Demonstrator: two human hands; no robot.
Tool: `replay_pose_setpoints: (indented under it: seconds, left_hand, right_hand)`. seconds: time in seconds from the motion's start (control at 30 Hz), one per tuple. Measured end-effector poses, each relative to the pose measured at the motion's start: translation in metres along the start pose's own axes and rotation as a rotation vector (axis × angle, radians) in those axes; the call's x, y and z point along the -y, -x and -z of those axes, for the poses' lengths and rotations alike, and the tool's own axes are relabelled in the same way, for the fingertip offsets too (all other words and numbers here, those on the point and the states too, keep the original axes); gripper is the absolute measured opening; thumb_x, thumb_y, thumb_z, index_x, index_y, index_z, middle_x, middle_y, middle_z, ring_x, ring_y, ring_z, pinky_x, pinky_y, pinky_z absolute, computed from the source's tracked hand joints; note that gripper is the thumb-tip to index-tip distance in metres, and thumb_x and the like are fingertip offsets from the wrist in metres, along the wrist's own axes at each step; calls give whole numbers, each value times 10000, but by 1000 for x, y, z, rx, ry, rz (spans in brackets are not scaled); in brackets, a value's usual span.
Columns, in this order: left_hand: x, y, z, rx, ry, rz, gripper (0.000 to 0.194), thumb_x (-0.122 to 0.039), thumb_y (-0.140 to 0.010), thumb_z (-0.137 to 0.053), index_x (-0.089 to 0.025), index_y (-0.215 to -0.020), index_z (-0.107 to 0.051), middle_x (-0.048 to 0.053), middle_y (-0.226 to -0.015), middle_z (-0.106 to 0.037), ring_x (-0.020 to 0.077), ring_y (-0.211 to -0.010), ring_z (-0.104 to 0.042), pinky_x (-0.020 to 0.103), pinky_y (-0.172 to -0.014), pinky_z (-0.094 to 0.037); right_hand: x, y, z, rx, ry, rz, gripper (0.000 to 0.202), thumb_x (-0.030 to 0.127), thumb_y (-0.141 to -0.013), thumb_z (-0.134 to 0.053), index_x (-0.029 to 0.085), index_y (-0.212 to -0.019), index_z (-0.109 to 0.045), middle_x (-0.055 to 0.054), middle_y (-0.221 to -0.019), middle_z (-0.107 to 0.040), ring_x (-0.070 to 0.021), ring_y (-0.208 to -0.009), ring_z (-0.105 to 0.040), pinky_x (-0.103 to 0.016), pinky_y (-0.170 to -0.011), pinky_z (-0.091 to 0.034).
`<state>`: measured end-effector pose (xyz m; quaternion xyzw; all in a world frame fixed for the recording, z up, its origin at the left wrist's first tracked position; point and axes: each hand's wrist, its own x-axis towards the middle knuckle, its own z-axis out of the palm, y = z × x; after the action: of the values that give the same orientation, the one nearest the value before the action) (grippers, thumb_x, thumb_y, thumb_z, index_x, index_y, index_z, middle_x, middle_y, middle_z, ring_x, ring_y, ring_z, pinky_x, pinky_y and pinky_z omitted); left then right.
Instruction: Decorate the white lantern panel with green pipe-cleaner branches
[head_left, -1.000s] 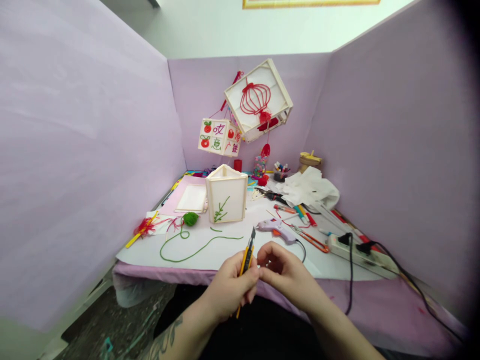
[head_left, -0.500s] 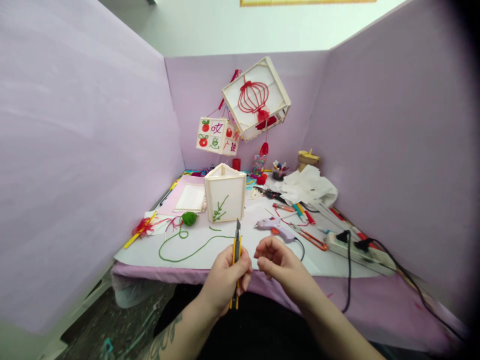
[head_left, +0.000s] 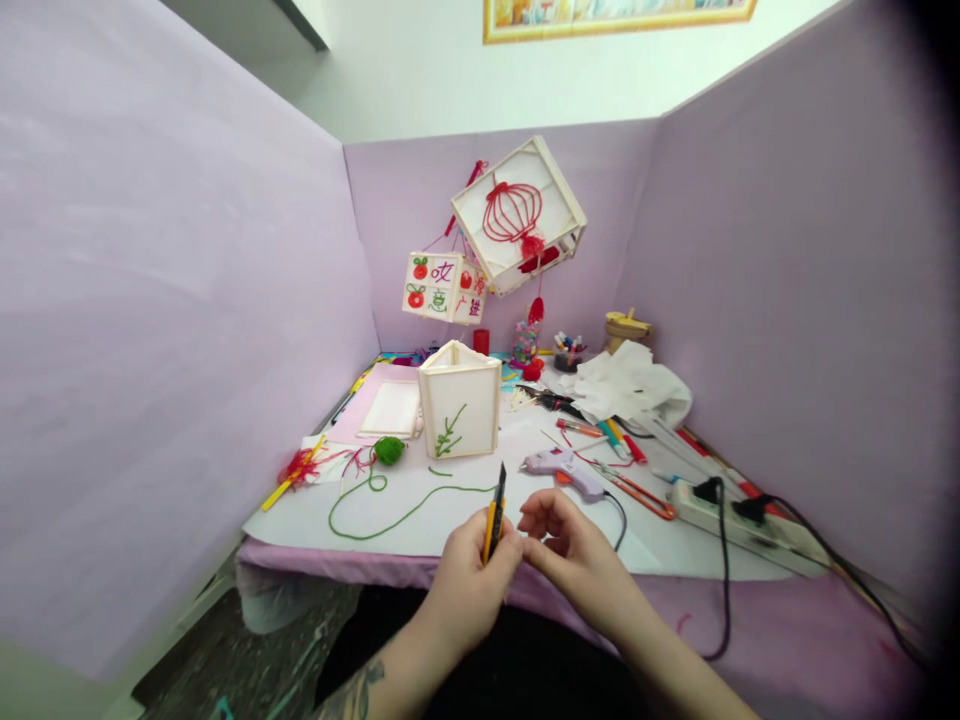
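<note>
My left hand (head_left: 476, 565) is closed around a yellow and black utility knife (head_left: 494, 520), its blade pointing up and away from me. Close beside it, my right hand (head_left: 574, 555) has loosely curved fingers with the thumb apart from them, the thumb tip by the left thumb; I see nothing in it. Beyond the knife stands a white three-sided lantern (head_left: 469, 400) with a pale frame and a green bamboo-like sprig on its front. Green yarn (head_left: 405, 520) curls over the table from a small green ball (head_left: 389, 451), ending near the blade. A short green snippet (head_left: 440, 472) lies before the lantern.
A lilac glue gun (head_left: 562, 470) lies right of centre, near orange-handled scissors (head_left: 637, 490) and a power strip (head_left: 750, 525). Crumpled white paper (head_left: 637, 385) sits behind. Two decorated lanterns hang at the back, one with a red lantern picture (head_left: 514, 215). Red threads (head_left: 296, 468) lie left.
The view has tilted slightly upward and shifted left. My hands have come together, and the knife's lower end is now hidden behind my left hand.
</note>
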<state>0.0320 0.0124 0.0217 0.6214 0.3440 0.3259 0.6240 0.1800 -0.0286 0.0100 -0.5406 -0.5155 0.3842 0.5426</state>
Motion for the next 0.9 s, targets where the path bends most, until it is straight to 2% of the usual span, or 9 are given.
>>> replay_pose_setpoints:
  seconds: [0.17,0.3,0.37,0.43,0.53,0.6,0.77,0.83,0.9]
  left_hand:
    - [0,-1,-1,131,145,46,413,-591,-820,-589,-209,-812,-432,-126,-417,-359,56,-345,-262,193,-375,-171]
    - [0,-3,0,224,347,133,426,-595,-815,-592,-218,-767,-400,-122,-403,-363,49,-331,-212,191,-370,-163]
    - [2,-5,2,152,341,121,425,-595,-838,-565,-205,-746,-425,-92,-441,-416,54,-359,-266,194,-398,-212]
    - [7,-8,2,-1,243,18,459,-624,-852,-525,-183,-731,-486,-35,-553,-508,82,-465,-408,210,-482,-332]
    - [15,-13,0,-179,91,-152,516,-667,-860,-462,-178,-719,-542,44,-783,-606,160,-769,-560,274,-747,-448]
    - [20,-14,-2,-177,73,-149,519,-681,-866,-429,-188,-752,-544,66,-895,-637,183,-853,-572,295,-797,-451]
    - [24,-9,-8,-31,124,4,591,-726,-868,-349,-182,-938,-571,29,-796,-609,129,-566,-487,268,-542,-414]
    - [23,-8,-8,-8,77,-54,587,-691,-902,-314,-179,-997,-584,72,-950,-641,159,-703,-570,290,-638,-468]
    - [24,-9,-4,16,-18,-166,578,-641,-940,-274,-180,-1108,-580,115,-1149,-625,210,-964,-606,335,-823,-489]
  right_hand:
    - [-3,-1,-1,83,-145,-54,373,423,-743,-762,209,-933,-523,-7,-842,-572,-156,-787,-551,-260,-663,-431]
    - [-11,-2,-1,157,-323,-134,444,553,-755,-720,211,-933,-500,29,-746,-548,-103,-590,-478,-228,-533,-350]
    - [-16,-2,-2,152,-328,-169,442,615,-798,-641,206,-880,-495,44,-678,-527,-83,-508,-408,-223,-494,-299]
    - [-21,1,-5,181,-256,-175,477,668,-830,-556,196,-805,-497,31,-643,-531,-88,-507,-402,-232,-508,-306]
    - [-26,8,-15,298,-153,-131,543,734,-824,-483,194,-774,-510,4,-658,-550,-124,-569,-463,-253,-550,-354]
    - [-29,13,-23,311,-120,-96,498,701,-835,-498,207,-778,-506,5,-680,-546,-144,-613,-498,-268,-594,-398]
    - [-29,18,-38,169,-88,-65,252,462,-862,-577,237,-977,-581,-17,-832,-609,-205,-795,-586,-330,-760,-489]
    - [-26,17,-41,161,-90,-47,254,413,-863,-579,239,-1047,-594,-32,-901,-638,-222,-880,-601,-354,-842,-488]
    - [-24,16,-40,142,-104,-18,238,408,-856,-585,229,-1013,-604,-36,-910,-650,-222,-896,-606,-364,-873,-484]
